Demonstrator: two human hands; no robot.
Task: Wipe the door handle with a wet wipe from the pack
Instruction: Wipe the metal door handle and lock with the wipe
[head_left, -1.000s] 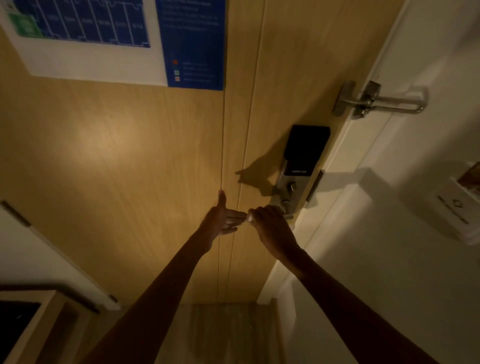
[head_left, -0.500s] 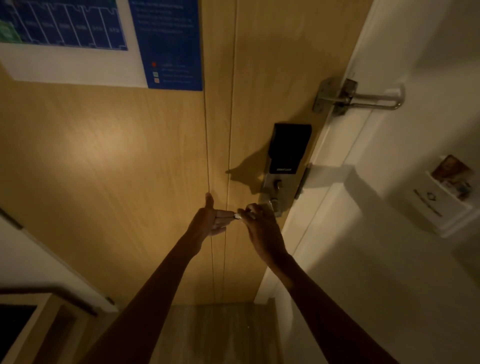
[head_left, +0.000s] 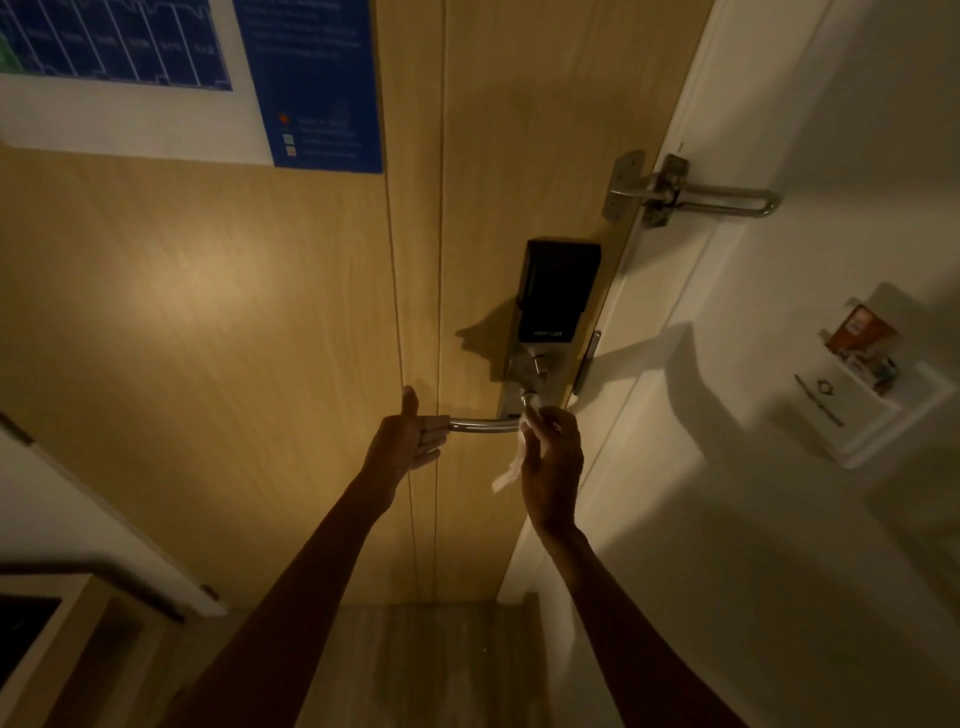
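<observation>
Left hand (head_left: 410, 439): arm outstretched, thumb up, fingers straight, tips touching free end of handle (head_left: 483, 426).
Right hand (head_left: 553, 460): raised, fingers curled, pinching wipe (head_left: 511, 470) at handle's pivot end.
Handle: silver lever, horizontal, on door (head_left: 260, 364) below black lock (head_left: 558, 291).
Wipe: white, crumpled, tail hanging.

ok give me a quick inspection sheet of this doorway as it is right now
surface: wooden door, dimly lit
job's things: door handle lies level; wet wipe at its pivot end, tail hanging; pack not seen
clutter: nothing seen
grippers: left hand, thumb up, straight fingers touch the handle's free end; right hand holds the wipe against the handle
cables: nothing seen
surroundings: black lock panel above the handle; swing bar latch higher up; blue poster on the door; card holder on the right wall
</observation>
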